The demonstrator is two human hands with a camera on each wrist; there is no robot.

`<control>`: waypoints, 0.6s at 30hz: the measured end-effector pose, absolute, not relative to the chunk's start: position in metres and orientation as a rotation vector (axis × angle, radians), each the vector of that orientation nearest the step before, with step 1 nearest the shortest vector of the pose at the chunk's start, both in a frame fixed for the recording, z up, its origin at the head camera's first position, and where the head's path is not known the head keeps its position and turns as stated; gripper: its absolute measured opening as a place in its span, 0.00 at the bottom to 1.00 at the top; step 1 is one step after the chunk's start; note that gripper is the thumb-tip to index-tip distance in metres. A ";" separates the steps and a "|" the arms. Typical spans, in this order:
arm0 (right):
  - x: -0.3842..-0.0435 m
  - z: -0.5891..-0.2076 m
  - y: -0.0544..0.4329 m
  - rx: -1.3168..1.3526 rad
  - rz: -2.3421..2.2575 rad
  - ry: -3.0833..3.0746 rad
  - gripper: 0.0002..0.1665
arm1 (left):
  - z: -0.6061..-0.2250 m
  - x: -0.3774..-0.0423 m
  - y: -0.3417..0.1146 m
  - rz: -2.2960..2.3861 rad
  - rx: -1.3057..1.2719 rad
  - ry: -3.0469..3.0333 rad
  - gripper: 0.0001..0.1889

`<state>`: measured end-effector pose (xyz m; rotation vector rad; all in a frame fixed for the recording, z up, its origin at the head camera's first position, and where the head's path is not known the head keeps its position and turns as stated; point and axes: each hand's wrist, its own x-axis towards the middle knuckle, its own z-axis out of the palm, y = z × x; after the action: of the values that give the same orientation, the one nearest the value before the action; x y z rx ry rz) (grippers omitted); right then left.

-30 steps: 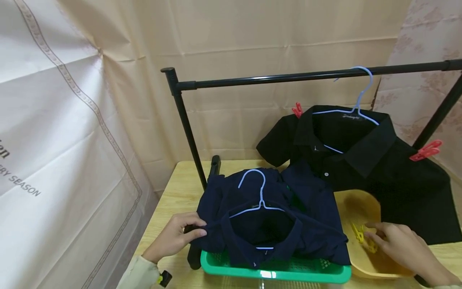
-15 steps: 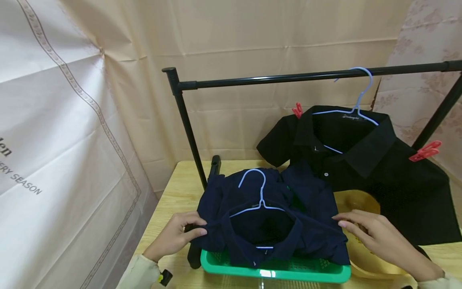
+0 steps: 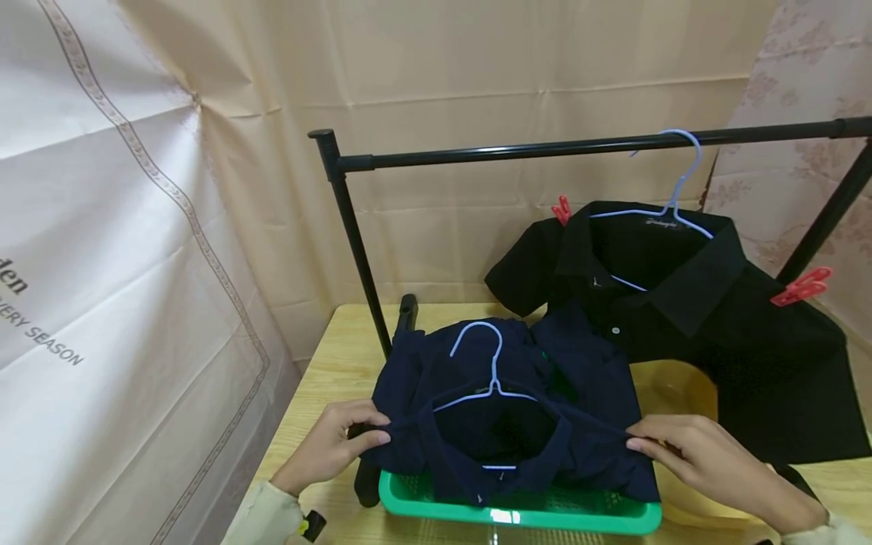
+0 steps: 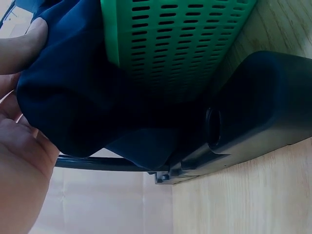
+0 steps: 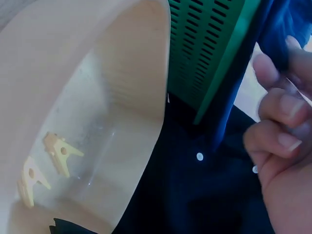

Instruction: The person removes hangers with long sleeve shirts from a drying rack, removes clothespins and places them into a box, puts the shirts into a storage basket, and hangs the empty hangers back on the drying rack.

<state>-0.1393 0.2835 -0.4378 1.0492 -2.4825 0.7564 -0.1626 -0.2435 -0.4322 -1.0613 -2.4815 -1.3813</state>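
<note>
A navy shirt (image 3: 599, 446) lies bunched over a green basket (image 3: 521, 516), with a pale blue hanger (image 3: 495, 371) inside its collar. My left hand (image 3: 335, 441) pinches the shirt's left shoulder between thumb and fingers; the left wrist view shows dark cloth (image 4: 73, 92) held there beside the basket's slotted wall. On the other side my right hand (image 3: 702, 458) pinches the right shoulder. Its fingertips meet blue cloth at the edge of the right wrist view, the other fingers curled. Two yellow clothespins (image 5: 62, 153) lie in a tan bin (image 5: 131, 73) below that hand.
Behind, a black rail (image 3: 490, 154) carries a black shirt (image 3: 688, 318) on another blue hanger (image 3: 681, 178). Red clothespins (image 3: 804, 286) grip its shoulders. The rack's black foot (image 4: 263, 112) stands on the wooden table (image 3: 341, 356) beside the basket.
My right hand has left the yellow clothespins in the bin, moved left and taken hold of the navy shirt's right shoulder. The left hand keeps its pinch in place.
</note>
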 end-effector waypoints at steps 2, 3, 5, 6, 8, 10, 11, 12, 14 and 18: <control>-0.141 -0.437 0.283 1.086 0.764 -2.429 0.24 | -0.431 -0.163 -0.240 -1.335 -1.092 -2.449 0.10; -0.142 -0.437 0.283 1.109 0.773 -2.393 0.25 | -0.429 -0.164 -0.238 -1.300 -1.115 -2.428 0.09; -0.144 -0.435 0.283 1.152 0.782 -2.322 0.24 | -0.425 -0.167 -0.232 -1.224 -1.161 -2.385 0.09; -0.145 -0.434 0.283 1.166 0.781 -2.294 0.23 | -0.422 -0.169 -0.228 -1.184 -1.185 -2.361 0.09; -0.147 -0.430 0.283 1.190 0.778 -2.248 0.18 | -0.416 -0.173 -0.221 -1.132 -1.223 -2.319 0.09; -0.148 -0.426 0.281 1.204 0.765 -2.229 0.10 | -0.409 -0.177 -0.214 -1.098 -1.245 -2.286 0.09; -0.148 -0.424 0.280 1.208 0.756 -2.227 0.08 | -0.405 -0.179 -0.210 -1.084 -1.255 -2.271 0.09; -0.148 -0.422 0.279 1.209 0.751 -2.223 0.07 | -0.402 -0.181 -0.207 -1.071 -1.260 -2.261 0.08; -0.148 -0.418 0.275 1.208 0.736 -2.219 0.07 | -0.394 -0.184 -0.199 -1.045 -1.265 -2.247 0.08; -0.149 -0.409 0.267 1.196 0.720 -2.199 0.10 | -0.380 -0.189 -0.182 -1.000 -1.302 -2.210 0.06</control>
<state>-0.1488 0.2671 -0.4089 1.1961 -2.1989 0.7202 -0.1888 -0.1823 -0.3795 -1.3016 -2.2103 -0.9996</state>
